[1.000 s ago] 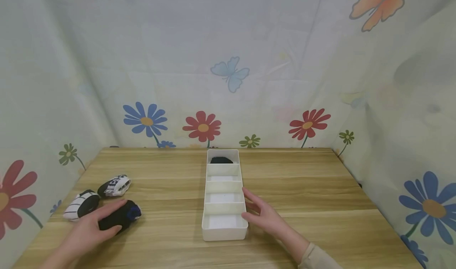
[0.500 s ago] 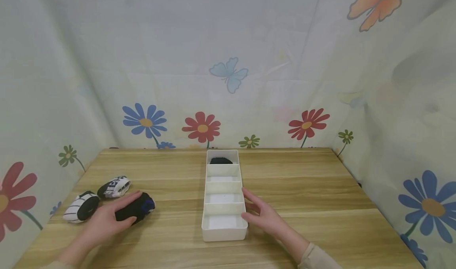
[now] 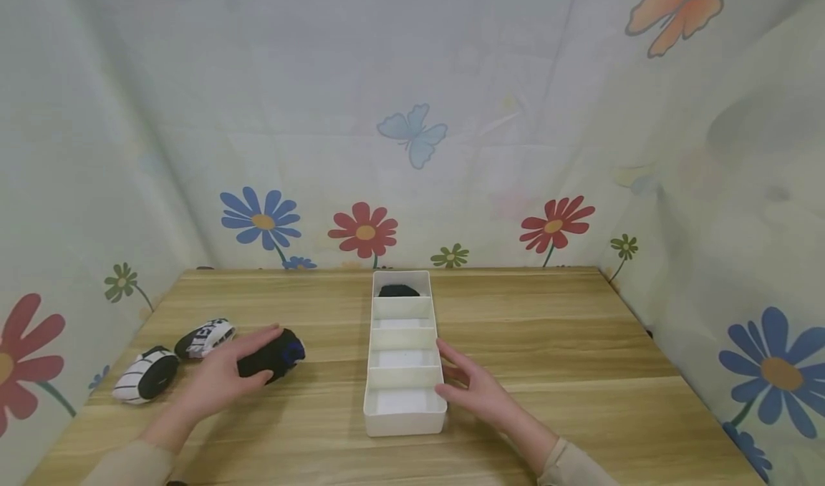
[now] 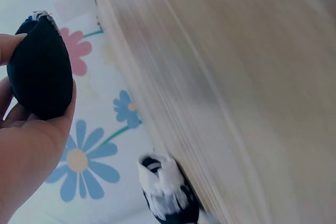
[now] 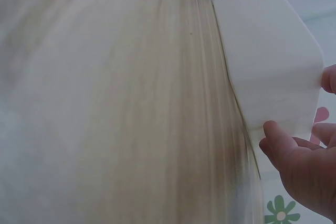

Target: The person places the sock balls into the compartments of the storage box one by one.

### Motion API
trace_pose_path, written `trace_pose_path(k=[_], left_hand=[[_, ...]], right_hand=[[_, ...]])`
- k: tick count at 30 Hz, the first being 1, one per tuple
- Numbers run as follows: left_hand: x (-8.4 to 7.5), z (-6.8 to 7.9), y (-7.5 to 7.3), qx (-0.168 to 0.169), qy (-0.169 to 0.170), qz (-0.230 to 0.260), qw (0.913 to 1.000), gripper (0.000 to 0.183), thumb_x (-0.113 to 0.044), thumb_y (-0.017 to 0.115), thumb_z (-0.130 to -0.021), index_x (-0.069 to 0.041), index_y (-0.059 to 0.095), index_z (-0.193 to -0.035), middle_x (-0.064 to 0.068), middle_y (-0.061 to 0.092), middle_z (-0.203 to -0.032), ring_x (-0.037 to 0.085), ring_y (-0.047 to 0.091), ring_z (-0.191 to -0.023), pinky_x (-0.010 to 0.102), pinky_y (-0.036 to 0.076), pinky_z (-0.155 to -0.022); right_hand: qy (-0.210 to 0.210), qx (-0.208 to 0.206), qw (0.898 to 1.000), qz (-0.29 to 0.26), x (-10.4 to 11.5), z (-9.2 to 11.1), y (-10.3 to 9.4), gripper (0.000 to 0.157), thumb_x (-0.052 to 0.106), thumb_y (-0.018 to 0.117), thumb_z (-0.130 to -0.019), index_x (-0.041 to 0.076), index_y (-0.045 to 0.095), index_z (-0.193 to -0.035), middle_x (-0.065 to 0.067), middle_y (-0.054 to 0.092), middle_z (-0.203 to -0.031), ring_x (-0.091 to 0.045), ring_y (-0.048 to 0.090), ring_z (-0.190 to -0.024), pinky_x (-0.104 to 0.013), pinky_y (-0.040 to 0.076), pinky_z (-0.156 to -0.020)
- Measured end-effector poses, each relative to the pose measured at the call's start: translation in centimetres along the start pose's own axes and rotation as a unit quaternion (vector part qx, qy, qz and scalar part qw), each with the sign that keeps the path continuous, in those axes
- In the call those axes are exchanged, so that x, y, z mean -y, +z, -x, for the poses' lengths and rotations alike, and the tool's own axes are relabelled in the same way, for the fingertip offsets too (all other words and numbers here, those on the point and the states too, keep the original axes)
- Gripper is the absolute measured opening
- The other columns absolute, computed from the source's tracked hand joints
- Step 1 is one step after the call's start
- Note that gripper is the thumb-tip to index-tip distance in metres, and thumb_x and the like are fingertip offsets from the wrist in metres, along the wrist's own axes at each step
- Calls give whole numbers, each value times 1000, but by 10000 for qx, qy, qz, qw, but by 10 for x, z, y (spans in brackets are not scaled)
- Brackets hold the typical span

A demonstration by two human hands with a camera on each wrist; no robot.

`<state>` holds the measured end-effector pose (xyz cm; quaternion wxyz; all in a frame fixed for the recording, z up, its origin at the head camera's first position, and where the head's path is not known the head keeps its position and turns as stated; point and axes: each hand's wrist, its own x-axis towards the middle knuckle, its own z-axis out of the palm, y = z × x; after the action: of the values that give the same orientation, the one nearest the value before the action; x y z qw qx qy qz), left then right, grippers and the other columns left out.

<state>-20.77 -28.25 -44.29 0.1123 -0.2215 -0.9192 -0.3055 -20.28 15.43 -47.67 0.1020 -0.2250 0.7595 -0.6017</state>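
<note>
My left hand [image 3: 219,378] holds a rolled black sock [image 3: 271,356] with a blue-purple patterned end, thumb and fingers on either side of it. In the left wrist view the rolled sock [image 4: 42,69] appears raised beside the table's surface. A long white divided box [image 3: 404,423] stands mid-table, its compartments in a row from front to back. Another black rolled sock [image 3: 398,290] sits in the farthest compartment. My right hand [image 3: 480,393] touches the box's right wall with spread fingertips, as the right wrist view also shows against the white wall [image 5: 268,51].
Two black-and-white rolled socks lie at the left of the table: a striped one [image 3: 147,376] and a lettered one [image 3: 206,338] behind it. The wooden table [image 3: 548,328] ends at a flower-printed cloth [image 3: 309,149] at the back and sides.
My left hand has carried the black sock rightward and slightly away, from beside the other socks toward the box. My right hand has stayed at the box's right wall.
</note>
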Motion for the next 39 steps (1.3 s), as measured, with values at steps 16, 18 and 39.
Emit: trace_pose_path(k=[16,18,39], left_hand=[[-26,-43,26,194,196,185,9994,65,-9,77,-83,-13,54,-143,13,50,-146,42,47,-131,61,42,-100],[-30,-48,29,201,180,250,9993,65,-9,77,-83,-13,54,-144,13,50,-147,41,46,-132,60,41,-101],[-61,-96,44,109,183,763,9969,64,-10,75,-84,-14,53,-144,12,51,-146,39,48,-132,58,41,-103]], right_hand=[[32,-12,10000,2,0,0,1,73,11,68,-94,6,29,-156,-20,28,-158,-44,42,-134,-52,37,-107],[13,3,10000,-7,0,0,1,73,10,68,-94,6,28,-156,-21,27,-158,-44,41,-135,-52,38,-106],[-40,27,9999,-98,-1,-1,0,73,8,67,-94,2,27,-155,-23,26,-158,-47,40,-134,-55,38,-105]])
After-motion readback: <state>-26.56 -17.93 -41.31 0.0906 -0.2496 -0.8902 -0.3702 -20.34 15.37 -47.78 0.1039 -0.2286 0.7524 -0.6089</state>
